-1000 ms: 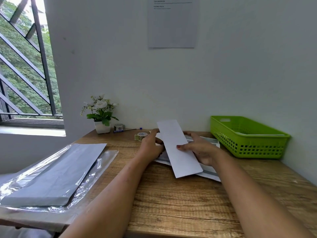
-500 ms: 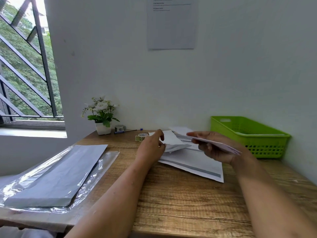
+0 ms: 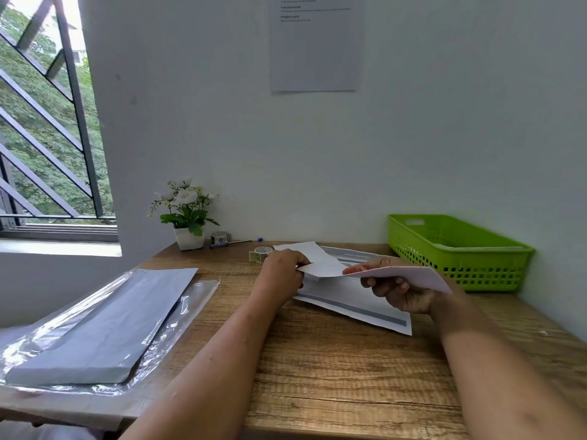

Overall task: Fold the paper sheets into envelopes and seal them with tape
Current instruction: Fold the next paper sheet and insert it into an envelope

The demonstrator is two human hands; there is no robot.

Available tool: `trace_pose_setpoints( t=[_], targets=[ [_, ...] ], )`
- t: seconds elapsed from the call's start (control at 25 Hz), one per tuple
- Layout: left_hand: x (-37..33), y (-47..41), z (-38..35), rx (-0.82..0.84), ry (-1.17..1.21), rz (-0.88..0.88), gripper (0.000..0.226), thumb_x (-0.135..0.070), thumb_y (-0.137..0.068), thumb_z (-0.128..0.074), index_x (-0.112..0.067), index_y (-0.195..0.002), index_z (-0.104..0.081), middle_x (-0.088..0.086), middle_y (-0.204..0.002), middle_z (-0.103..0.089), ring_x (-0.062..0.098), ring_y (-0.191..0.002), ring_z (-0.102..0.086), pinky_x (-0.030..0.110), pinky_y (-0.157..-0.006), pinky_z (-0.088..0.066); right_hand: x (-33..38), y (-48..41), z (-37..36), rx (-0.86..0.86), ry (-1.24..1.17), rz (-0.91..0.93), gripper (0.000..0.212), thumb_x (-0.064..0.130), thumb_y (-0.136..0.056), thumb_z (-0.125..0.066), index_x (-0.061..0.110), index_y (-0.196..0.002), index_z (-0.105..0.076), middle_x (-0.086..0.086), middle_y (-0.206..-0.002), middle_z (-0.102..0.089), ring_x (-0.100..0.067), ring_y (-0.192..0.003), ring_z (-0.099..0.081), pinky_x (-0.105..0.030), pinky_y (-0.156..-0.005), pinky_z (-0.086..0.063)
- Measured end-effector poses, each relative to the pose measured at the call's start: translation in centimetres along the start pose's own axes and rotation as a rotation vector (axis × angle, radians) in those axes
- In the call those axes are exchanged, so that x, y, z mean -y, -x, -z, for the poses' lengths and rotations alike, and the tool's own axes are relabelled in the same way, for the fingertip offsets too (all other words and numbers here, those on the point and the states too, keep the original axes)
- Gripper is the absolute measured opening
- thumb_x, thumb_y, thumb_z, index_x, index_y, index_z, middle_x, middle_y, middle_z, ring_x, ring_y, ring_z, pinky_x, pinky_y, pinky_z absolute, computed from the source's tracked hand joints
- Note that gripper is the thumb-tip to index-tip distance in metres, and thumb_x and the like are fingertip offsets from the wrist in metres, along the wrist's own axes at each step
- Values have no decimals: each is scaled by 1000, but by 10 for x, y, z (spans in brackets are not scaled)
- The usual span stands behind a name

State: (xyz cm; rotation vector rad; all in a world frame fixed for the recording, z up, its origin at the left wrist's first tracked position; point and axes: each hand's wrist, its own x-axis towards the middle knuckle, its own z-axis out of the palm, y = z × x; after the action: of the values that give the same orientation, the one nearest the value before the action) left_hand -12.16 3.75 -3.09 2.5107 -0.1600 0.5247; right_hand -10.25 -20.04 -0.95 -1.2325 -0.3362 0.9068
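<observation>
A folded white paper sheet (image 3: 409, 276) hangs above the wooden desk (image 3: 343, 369), held nearly flat. My right hand (image 3: 400, 290) grips it from below, thumb on top. My left hand (image 3: 284, 269) pinches the left end of a white paper piece (image 3: 324, 265). Whether that piece is part of the same sheet, I cannot tell. Under both hands lies a printed sheet with a grey stripe (image 3: 359, 304). A roll of patterned tape (image 3: 261, 254) sits just behind my left hand.
A green plastic basket (image 3: 457, 252) stands at the right by the wall. A ream of paper in clear wrap (image 3: 104, 325) covers the desk's left side. A potted plant (image 3: 187, 214), a small tape roll (image 3: 219, 238) and a pen (image 3: 235, 242) line the back edge.
The folded sheet went from upright on the desk to lifted and tilted flat toward the right. My right hand moved right with it; my left hand now pinches the paper's left end.
</observation>
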Motion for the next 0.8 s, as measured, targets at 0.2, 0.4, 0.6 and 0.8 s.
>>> trace_pose_setpoints(
  t=[0.2,0.4,0.6,0.8],
  targets=[
    [-3,4,1,6,30,-47,41,-5,-80,-66,-16,-119,-65,1,-123,-64,19,-102,-63,31,-95,-48,-2,3,6,17,-31,-5,62,-3,-45,-92,-2,-104,-72,-6,-62,-52,-3,-32,-43,-12,-25,-36],
    [-2,6,1,11,4,-93,42,-15,-79,-70,-17,-120,-65,0,-128,-62,17,-107,-60,29,-97,-44,-5,2,16,48,-100,-28,58,-6,-53,-88,-3,-108,-70,-8,-65,-54,-4,-34,-45,-13,-28,-40],
    [-2,4,0,23,-20,-103,43,-22,-77,-73,-20,-119,-65,-1,-128,-62,19,-108,-59,35,-101,-44,-5,3,17,32,-159,-15,59,-9,-43,-90,-6,-99,-72,-12,-61,-54,-7,-30,-45,-14,-25,-39],
    [-3,3,0,22,-29,-94,44,-35,-74,-76,-22,-115,-67,-5,-123,-64,13,-96,-62,21,-91,-36,-5,3,21,-76,-222,75,62,-6,-42,-91,-8,-101,-70,-11,-64,-54,-6,-35,-46,-12,-29,-41]
  ],
)
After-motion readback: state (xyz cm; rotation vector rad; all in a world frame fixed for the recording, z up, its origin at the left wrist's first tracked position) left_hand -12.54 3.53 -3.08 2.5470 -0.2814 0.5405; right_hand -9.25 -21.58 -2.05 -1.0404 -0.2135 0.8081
